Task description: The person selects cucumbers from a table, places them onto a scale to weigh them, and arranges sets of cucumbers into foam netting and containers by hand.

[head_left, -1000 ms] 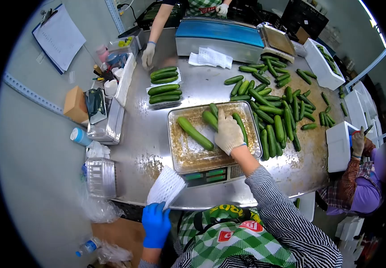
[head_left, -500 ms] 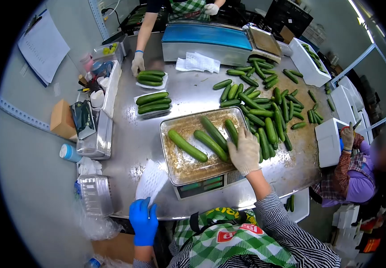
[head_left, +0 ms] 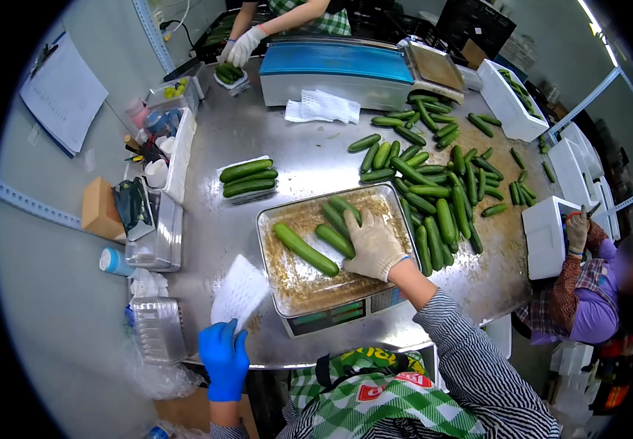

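My left hand (head_left: 224, 360), in a blue glove, pinches the lower end of a white dimpled sheet (head_left: 240, 293) at the table's front edge. My right hand (head_left: 375, 247), in a pale knit glove, is over cucumbers in a metal tray (head_left: 294, 287) on a digital scale (head_left: 325, 316). Its fingers curl against a cucumber (head_left: 335, 219), partly hiding it and its neighbours. To the left lies one whole long cucumber (head_left: 305, 249), apart from the hand. A shorter-looking cucumber (head_left: 334, 239) runs under the thumb side.
Loose cucumbers (head_left: 444, 216) are heaped right of the tray. Behind it sits a pack of cucumbers (head_left: 248, 178). A blue-topped machine (head_left: 337, 64) and white sheets (head_left: 322, 107) are farther back. Co-workers' gloved hands (head_left: 246, 47) handle another pack; a person (head_left: 587, 293) works at right.
My right hand has moved left across the tray, over the cucumbers there. The left hand has shifted slightly left with the sheet. The co-worker's pack has moved toward the far edge.
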Motion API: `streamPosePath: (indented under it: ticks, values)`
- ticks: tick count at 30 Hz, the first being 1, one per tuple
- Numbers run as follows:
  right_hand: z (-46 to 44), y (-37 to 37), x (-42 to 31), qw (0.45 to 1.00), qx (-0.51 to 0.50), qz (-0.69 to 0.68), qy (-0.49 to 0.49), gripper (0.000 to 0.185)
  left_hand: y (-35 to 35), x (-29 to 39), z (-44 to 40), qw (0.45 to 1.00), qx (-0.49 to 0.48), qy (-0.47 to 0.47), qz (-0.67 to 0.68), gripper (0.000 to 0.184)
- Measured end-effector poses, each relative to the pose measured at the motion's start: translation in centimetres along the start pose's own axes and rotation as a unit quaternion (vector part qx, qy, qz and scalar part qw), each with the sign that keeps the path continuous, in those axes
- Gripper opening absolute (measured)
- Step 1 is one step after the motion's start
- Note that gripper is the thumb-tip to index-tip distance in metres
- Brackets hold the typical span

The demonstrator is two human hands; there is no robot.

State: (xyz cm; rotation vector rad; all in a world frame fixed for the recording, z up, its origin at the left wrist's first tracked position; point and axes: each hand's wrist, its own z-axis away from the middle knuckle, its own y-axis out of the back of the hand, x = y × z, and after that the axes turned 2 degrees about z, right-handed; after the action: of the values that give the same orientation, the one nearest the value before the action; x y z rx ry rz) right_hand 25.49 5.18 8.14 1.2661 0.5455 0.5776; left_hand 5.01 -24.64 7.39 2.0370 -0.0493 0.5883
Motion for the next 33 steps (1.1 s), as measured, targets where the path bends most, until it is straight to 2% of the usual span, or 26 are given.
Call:
streamPosePath:
  ticks: [5,7,9,11,12,13,15,16,17,19,21,22,25,26,29,30,33]
  values:
    - [-1.4,1.1,0.3,0.999,-0.023,-0.006,-0.029,0.103,-0.9,3.0,-2.1,0.995,-0.041,-0.09,-0.026,0.031]
    - [-1.0,1.9,1.9,0.992,-0.008,-0.121,-0.04,0.107,-1.6,4.2,-3.7,0.989,-0.071,-0.122,-0.034,0.03]
    - [-0.3,2.1,4.5,0.961,0.03,-0.266,-0.071,0.106,-3.2,6.0,-5.7,0.982,-0.05,-0.171,-0.059,0.028]
    - [0.6,2.3,7.0,0.938,0.125,-0.314,-0.075,0.104,-5.3,8.4,-7.7,0.978,-0.056,-0.197,-0.043,0.028]
    - [0.8,2.8,7.5,0.935,0.168,-0.312,-0.032,0.106,-7.1,9.2,-8.6,0.973,-0.064,-0.219,-0.027,0.03]
    - [1.6,4.0,8.2,0.927,0.133,-0.351,-0.016,0.105,-9.9,10.0,-9.3,0.972,-0.042,-0.232,-0.013,0.028]
    - [2.3,6.2,7.8,0.933,0.184,-0.286,0.116,0.1,-14.3,11.4,-10.5,0.964,-0.053,-0.261,-0.016,0.024]
    - [2.3,7.4,7.5,0.949,0.152,-0.22,0.165,0.1,-16.3,11.5,-10.7,0.965,-0.072,-0.253,-0.025,0.024]
    - [1.8,8.9,6.4,0.967,0.06,-0.181,0.17,0.096,-18.0,11.7,-10.8,0.965,-0.092,-0.245,-0.035,0.024]
    - [1.2,6.6,5.8,0.98,-0.014,-0.038,0.196,0.093,-20.4,11.3,-10.1,0.97,-0.097,-0.222,-0.029,0.024]
    - [1.0,2.3,6.6,0.976,0.03,-0.011,0.213,0.091,-20.8,11.2,-8.9,0.974,-0.086,-0.208,-0.026,0.023]
    - [1.0,1.9,7.5,0.973,0.031,-0.076,0.218,0.083,-20.8,11.0,-8.5,0.976,-0.069,-0.203,-0.026,0.023]
    - [0.3,1.2,9.3,0.963,-0.076,-0.233,0.114,0.068,-20.6,10.8,-7.7,0.98,-0.075,-0.183,-0.026,0.024]
    - [0.0,0.6,9.8,0.965,-0.065,-0.222,0.12,0.053,-20.9,10.5,-7.6,0.979,-0.072,-0.187,-0.024,0.026]
    - [-0.7,1.3,9.8,0.965,-0.134,-0.218,0.056,0.048,-21.3,10.2,-7.4,0.981,-0.062,-0.183,-0.021,0.028]
    - [-1.3,0.7,10.0,0.963,-0.124,-0.232,0.057,0.049,-21.3,10.2,-7.2,0.982,-0.06,-0.179,-0.018,0.028]
    - [-2.0,0.4,10.8,0.924,-0.189,-0.332,0.019,0.054,-21.5,10.3,-6.9,0.984,-0.057,-0.169,-0.019,0.029]
